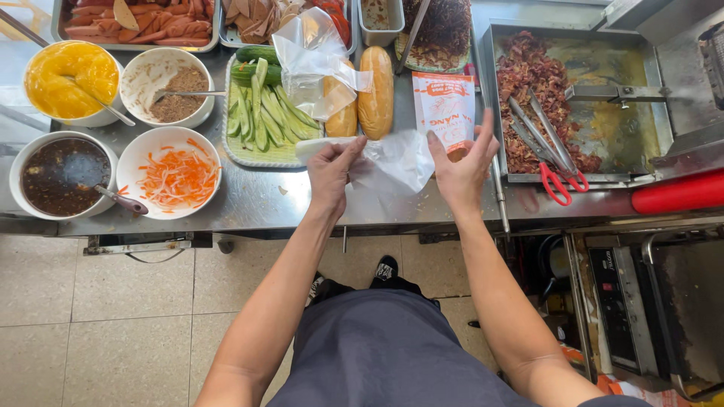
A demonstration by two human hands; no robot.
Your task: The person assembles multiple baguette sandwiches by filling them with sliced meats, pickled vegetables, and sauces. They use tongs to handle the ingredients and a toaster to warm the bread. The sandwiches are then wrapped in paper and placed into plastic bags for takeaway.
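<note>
At the frame's centre, the left hand [329, 175] pinches one edge of a thin clear plastic bag [388, 167] between closed fingers, while the right hand [461, 167], fingers spread, touches its other edge above the steel surface [256, 200]. Bread rolls [375, 92] lie just above.

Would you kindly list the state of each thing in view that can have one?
Left hand: pinching the thin plastic bag.
Right hand: fingers spread at the bag's other edge.
Plastic bag: crumpled, partly opened.
Baguettes: whole, uncut.
Tongs: resting in the meat tray.
Carrot bowl: filled.
</note>
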